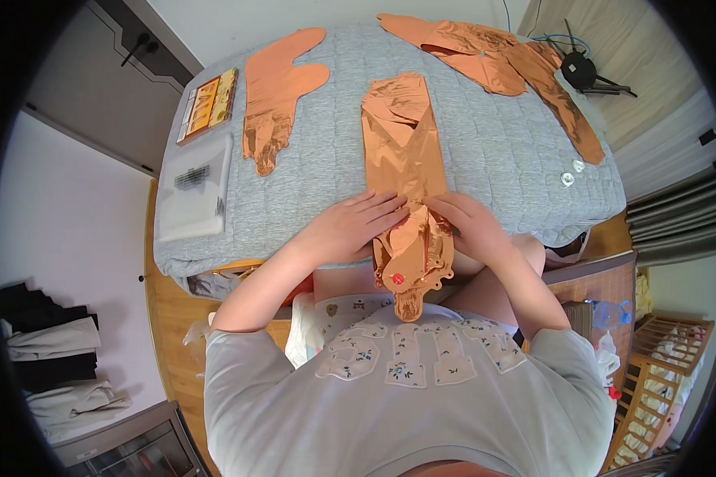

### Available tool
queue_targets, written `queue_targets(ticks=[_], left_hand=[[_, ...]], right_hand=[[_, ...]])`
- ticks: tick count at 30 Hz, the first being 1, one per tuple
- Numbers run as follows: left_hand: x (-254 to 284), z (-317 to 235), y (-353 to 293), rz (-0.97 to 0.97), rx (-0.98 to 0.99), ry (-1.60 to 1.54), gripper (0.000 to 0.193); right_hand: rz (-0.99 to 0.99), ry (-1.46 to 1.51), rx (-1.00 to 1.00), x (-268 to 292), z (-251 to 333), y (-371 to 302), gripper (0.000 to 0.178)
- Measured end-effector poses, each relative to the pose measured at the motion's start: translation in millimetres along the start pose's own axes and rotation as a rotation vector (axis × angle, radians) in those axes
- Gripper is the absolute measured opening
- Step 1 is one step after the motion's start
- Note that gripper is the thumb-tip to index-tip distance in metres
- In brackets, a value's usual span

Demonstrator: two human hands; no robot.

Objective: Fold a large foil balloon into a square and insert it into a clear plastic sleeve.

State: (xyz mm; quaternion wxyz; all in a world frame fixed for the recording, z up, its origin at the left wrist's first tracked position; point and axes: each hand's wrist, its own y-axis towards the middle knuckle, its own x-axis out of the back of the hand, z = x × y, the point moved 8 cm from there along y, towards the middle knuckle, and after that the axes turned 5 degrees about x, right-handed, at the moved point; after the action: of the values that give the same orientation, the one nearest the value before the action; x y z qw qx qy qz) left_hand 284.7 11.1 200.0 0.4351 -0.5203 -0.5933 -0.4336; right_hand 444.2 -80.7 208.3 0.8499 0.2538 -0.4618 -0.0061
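A flat, copper-coloured foil balloon [406, 163] lies lengthwise on the bed in front of me, its near part hanging over the edge towards my lap. This near part is creased and folded, with small tabs along its rim and a red spot on it. My left hand [366, 219] rests on the balloon's left side with its fingers stretched out and flat. On the opposite side my right hand [468, 226] has bent fingers closed on the foil; its thumb is hidden. Both hands meet the balloon near the bed's edge.
Another flat copper foil balloon [282, 83] lies at the far left of the bed [326, 151], and more copper foil [485, 60] at the far right. A patterned box [208, 106], a clear plastic packet [196, 187], a black router [578, 71] and small white pieces [567, 179] lie around.
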Motion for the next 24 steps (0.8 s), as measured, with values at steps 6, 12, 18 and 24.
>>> queue_targets(ticks=[6,12,18,24], left_hand=[[-2,0,0,-0.023,0.016,-0.004,0.079],[-4,4,1,-0.007,0.038,-0.011,0.074],[12,13,10,-0.081,0.066,-0.407,0.057],[-17,72,5,-0.315,0.677,-0.947,0.032]], right_hand=[[-0.033,-0.132,0.136,3,18,5,0.053],[0.046,-0.084,0.267,-10,20,0,0.042],[0.021,0.217,-0.293,-9,-19,8,0.028],[-0.129,0.470,-0.514,-6,-43,40,0.023]])
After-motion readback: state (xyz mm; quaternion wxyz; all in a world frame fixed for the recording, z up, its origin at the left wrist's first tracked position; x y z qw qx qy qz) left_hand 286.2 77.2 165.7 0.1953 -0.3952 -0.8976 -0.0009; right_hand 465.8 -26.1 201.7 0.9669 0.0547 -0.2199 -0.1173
